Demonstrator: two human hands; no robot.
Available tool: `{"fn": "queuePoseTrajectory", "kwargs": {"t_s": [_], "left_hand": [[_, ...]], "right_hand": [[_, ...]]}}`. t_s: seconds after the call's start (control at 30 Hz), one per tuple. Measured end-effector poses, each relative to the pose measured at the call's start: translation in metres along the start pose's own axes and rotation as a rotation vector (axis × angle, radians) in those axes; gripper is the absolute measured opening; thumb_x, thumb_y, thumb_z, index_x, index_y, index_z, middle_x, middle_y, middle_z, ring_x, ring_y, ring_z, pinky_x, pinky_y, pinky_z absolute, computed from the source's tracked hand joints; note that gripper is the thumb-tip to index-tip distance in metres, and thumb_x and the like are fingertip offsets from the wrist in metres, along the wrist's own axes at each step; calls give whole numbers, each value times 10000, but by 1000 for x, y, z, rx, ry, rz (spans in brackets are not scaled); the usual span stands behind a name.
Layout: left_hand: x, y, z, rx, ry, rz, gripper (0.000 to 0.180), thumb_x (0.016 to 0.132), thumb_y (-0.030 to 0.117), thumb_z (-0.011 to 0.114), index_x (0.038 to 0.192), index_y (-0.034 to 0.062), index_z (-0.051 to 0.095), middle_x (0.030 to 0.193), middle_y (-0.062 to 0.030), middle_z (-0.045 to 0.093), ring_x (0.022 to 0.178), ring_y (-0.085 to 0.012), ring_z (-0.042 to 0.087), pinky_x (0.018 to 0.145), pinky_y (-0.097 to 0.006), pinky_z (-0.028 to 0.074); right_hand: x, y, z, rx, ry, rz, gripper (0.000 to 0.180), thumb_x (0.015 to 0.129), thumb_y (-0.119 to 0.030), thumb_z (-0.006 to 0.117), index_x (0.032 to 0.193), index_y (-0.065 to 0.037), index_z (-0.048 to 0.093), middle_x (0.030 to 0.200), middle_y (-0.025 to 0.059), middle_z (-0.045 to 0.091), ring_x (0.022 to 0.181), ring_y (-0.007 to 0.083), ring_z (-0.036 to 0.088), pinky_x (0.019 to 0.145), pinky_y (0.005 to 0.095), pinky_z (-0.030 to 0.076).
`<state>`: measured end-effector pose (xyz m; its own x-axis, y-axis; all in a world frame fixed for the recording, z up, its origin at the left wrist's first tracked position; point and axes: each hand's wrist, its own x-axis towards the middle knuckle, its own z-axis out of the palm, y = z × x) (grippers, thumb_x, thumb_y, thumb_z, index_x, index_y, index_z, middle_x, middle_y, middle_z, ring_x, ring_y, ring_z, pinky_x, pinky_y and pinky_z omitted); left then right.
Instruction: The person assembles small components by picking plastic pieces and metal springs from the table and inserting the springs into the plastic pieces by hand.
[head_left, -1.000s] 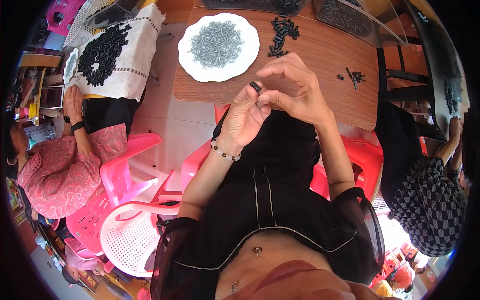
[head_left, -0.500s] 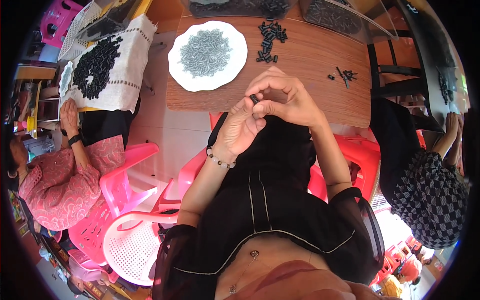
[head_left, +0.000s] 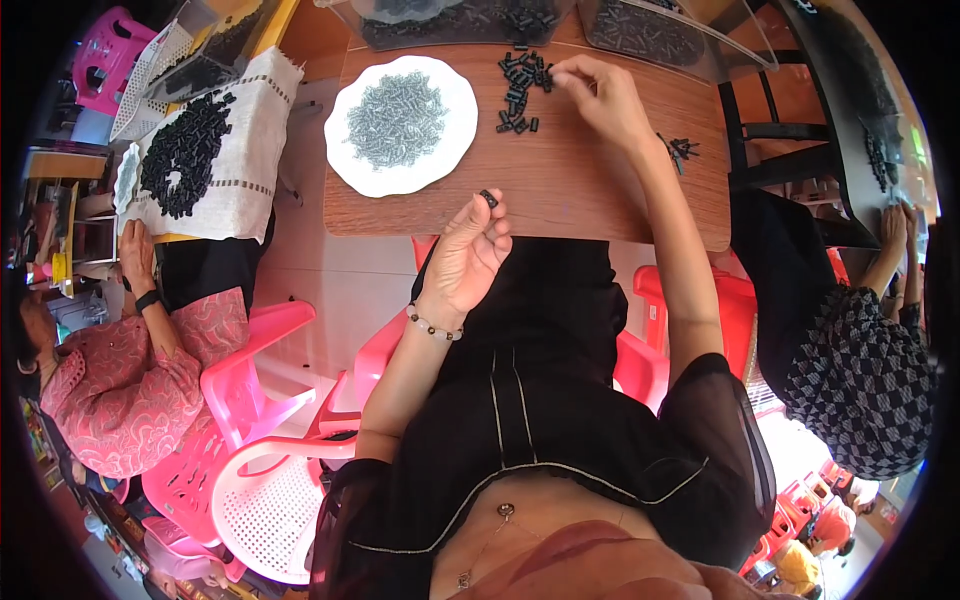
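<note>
My left hand [head_left: 466,245], just off the front edge of the table, pinches a small black cylindrical piece [head_left: 489,199] upright between thumb and fingertips. My right hand [head_left: 608,100] reaches over the wooden table to a loose pile of small black cylindrical pieces [head_left: 518,85]. Its thumb and forefinger are slightly parted at the right edge of that pile, and no held piece shows between them. Left of the pile, a white scalloped plate [head_left: 345,172] carries a heap of small clear pieces [head_left: 397,120].
Clear bins [head_left: 455,30] of black parts stand along the far side of the table [head_left: 560,200]. A few thin black pieces [head_left: 682,150] lie at the right. At left, a person sits by a cloth-covered table [head_left: 255,130] with black pieces; another person sits at right. Pink chairs [head_left: 265,500] stand around.
My right hand has left the piece at my left hand and moved away to the black pile. My left hand keeps the piece and has shifted slightly left.
</note>
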<state>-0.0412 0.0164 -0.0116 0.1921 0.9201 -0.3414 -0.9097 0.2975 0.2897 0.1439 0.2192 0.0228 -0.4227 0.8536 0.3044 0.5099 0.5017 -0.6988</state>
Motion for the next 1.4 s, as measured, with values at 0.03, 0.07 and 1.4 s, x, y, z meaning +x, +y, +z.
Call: {"fn": "queuePoseTrajectory", "kwargs": {"t_s": [0.03,0.07,1.4], "left_hand": [[1,0,-1,-9,8,4,256,882,249,677,1047,59,634,892,10,598,784,-100,555,663,-212,473],[1,0,-2,-9,4,7,256,882,249,677,1047,59,634,892,10,598,784,-100,555,663,-212,473],[-5,-9,15,-43,3,91,235,915,266,631,1085,104,620,899,22,616,806,-99,550,731,-254,469]], "right_hand": [[9,12,0,-104,28,39,179,902,-136,619,1002,-4,686,872,75,709,795,132,636,718,266,489],[17,17,2,-77,63,31,193,888,-175,638,999,-28,693,827,79,702,738,139,633,678,278,488],[-113,-101,24,1089,-118,458,180,871,-112,687,1009,-3,652,836,34,654,675,85,600,620,210,496]]}}
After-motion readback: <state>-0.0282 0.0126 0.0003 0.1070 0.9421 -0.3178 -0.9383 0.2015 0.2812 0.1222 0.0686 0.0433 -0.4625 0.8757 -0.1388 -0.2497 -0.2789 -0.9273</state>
